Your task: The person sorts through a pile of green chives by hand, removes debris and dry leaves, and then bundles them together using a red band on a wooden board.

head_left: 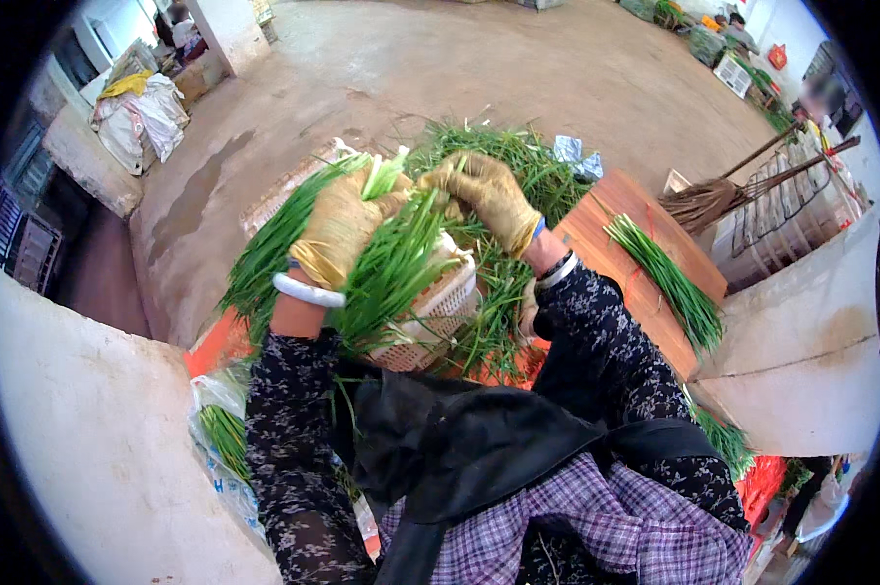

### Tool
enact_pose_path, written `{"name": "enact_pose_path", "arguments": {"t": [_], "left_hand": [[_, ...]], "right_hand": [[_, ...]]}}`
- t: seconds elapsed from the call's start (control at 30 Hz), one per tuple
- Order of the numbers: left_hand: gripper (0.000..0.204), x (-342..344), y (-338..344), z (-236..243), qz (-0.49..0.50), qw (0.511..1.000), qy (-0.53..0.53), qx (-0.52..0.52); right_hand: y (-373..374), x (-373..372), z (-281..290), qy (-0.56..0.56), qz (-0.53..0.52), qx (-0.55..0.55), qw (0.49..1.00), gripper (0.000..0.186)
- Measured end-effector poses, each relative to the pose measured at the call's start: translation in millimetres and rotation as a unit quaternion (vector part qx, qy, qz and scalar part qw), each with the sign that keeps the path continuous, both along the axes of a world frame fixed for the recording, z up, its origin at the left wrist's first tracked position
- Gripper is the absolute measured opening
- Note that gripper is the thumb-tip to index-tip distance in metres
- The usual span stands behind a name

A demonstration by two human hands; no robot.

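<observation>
My left hand (341, 226) clasps a long green chive bundle (386, 263) above the white woven plastic basket (440, 312); my right hand (487, 190) pinches its top, seemingly tidying stalks. Next: align the ends.

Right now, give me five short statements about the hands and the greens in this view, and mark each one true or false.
1. Both hands wear yellowish gloves. True: the left hand and the right hand are both gloved.
2. The left hand grips a bunch of green chives. True.
3. The chives are held over a metal bucket. False: beneath them sits a pale woven plastic basket.
4. The wooden board on the person's right is bare. False: a separate bunch of chives lies on it.
5. The left wrist carries a white bangle. True.
</observation>
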State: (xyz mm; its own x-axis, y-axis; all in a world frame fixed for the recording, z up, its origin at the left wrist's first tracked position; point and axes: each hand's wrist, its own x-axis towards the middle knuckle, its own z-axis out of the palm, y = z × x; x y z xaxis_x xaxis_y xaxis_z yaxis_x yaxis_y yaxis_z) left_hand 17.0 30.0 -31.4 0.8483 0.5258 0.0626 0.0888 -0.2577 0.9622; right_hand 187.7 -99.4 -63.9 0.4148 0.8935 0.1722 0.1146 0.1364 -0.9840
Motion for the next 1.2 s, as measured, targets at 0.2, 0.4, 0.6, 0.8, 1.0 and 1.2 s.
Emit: {"name": "enact_pose_path", "arguments": {"t": [0.2, 0.4, 0.6, 0.8, 1.0, 1.2], "left_hand": [[0.029, 2, -67, 32, 0.006, 0.997, -0.067, -0.041], [0.026, -5, -38, 46, -0.018, 0.991, -0.095, -0.095], [0.033, 5, -34, 52, -0.034, 0.988, -0.114, -0.098], [0.026, 12, -35, 32, -0.048, 0.98, -0.148, -0.125], [0.016, 4, -88, -20, -0.103, 0.988, -0.068, -0.092], [0.021, -19, -117, -92, 0.051, 0.938, -0.161, -0.302]], "right_hand": [[-21, -16, 40, 0.001, 0.009, 0.01, 1.0, 0.034], [-33, 2, 43, 0.027, 0.042, 0.102, 0.994, 0.04], [-39, -20, 35, 0.052, 0.041, -0.006, 0.998, 0.027], [-48, 12, 19, -0.101, 0.01, 0.029, 0.994, 0.028], [-50, -2, 44, -0.306, 0.01, 0.026, 0.952, 0.055], [-57, -31, -63, 0.033, 0.16, -0.001, 0.987, 0.071]]}}
